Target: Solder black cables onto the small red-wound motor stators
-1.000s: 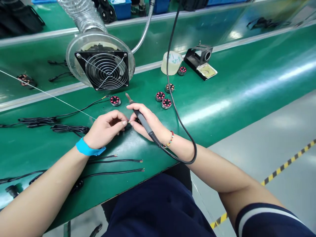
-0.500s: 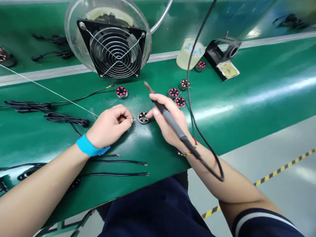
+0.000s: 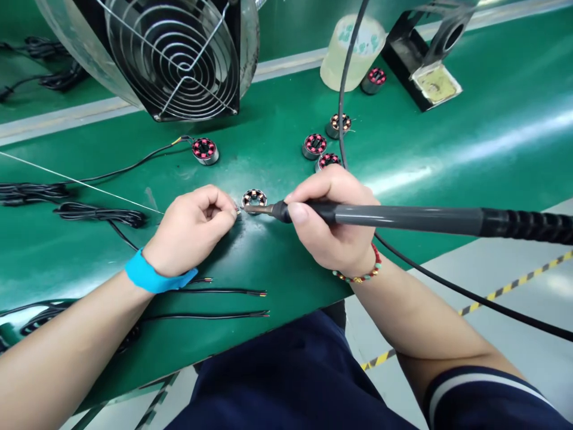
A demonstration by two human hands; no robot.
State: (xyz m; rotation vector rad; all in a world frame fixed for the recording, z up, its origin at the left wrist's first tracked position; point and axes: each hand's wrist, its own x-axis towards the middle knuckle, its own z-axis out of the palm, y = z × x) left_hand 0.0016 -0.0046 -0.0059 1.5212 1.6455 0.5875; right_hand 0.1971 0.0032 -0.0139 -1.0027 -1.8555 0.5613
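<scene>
My right hand (image 3: 333,221) grips a soldering iron (image 3: 403,220) like a pen, its tip pointing left. That tip lies in front of a small ring-shaped motor stator (image 3: 254,194) with copper windings, close to my left fingertips. My left hand (image 3: 192,224), with a blue band on its wrist, pinches a thin wire (image 3: 238,210) whose end shows at the fingertips beside the stator. Whether tip and wire touch, I cannot tell. A thin pale strand (image 3: 80,181) runs from the left edge to behind my left hand.
A fan with a wire guard (image 3: 183,65) stands behind. Several stators (image 3: 314,145) lie at the right, near a translucent cup (image 3: 351,54) and an iron stand (image 3: 416,60) with a sponge. Coiled black cables (image 3: 101,214) and cable ends (image 3: 224,291) lie left and in front.
My right hand has swung the soldering iron from pointing up and away to lying level, its tip now beside the stator and my left fingertips. The view has moved closer.
</scene>
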